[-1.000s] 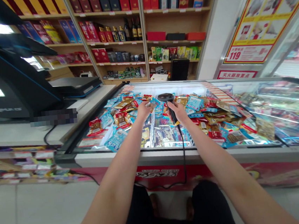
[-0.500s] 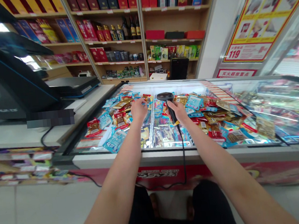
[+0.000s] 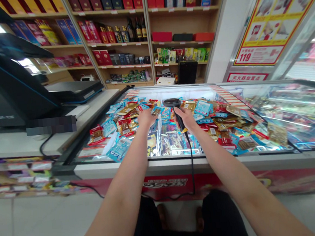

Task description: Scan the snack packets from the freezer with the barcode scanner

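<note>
My right hand (image 3: 185, 118) is wrapped round the handle of a black barcode scanner (image 3: 172, 102), its head pointing left and its cable hanging over the front of the freezer. Just left of the scanner head, my left hand (image 3: 145, 118) pinches a small snack packet (image 3: 156, 111), brown with blue edges, its print too small to read. Both hands are above the glass top, where blue, red and gold snack packets lie in two heaps: the left heap (image 3: 125, 127) around my left hand and the right heap (image 3: 224, 120) beyond my right.
A chest freezer (image 3: 109, 169) with a glass lid stands before me. At the left, a counter (image 3: 37, 143) carries a black checkout scale (image 3: 12, 91). Shelves (image 3: 117, 44) of boxes and bottles line the back. A red and yellow poster (image 3: 273, 21) hangs at the right.
The packet in my left hand has turned, so more of its brown face shows beside the scanner. My right hand keeps hold of the scanner. The view has shifted slightly.
</note>
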The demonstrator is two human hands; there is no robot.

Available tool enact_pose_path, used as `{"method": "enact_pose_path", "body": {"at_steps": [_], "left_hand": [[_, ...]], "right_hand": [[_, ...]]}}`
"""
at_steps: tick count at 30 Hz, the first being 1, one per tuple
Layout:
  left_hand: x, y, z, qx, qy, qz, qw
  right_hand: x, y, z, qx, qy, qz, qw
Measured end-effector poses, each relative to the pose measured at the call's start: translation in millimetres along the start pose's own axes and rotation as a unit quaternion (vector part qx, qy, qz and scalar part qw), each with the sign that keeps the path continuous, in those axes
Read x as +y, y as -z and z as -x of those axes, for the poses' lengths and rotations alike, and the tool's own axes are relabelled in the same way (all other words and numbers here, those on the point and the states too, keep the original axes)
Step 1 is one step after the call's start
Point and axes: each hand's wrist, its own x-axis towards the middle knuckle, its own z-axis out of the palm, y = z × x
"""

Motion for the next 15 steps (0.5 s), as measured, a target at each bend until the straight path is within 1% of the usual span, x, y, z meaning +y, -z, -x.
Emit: {"method": "enact_pose_path", "body": {"at_steps": [5, 13, 15], "left_hand": [[0.8, 1.8, -2.5, -0.024, 0.033, 0.032, 0.999], [3.8, 4.5, 3.0, -0.016, 0.022, 0.017, 0.999], [5.8, 7.6, 6.2, -0.028, 0.005, -0.007, 1.000]], "right_hand": [[-1.1, -0.4, 0.6, -0.007, -0.006, 0.002, 1.000], [-2.3, -0.2, 1.6, -0.016, -0.005, 0.002, 1.000], [-2.1, 0.4, 1.0, -0.015, -0.006, 0.003, 1.000]]}}
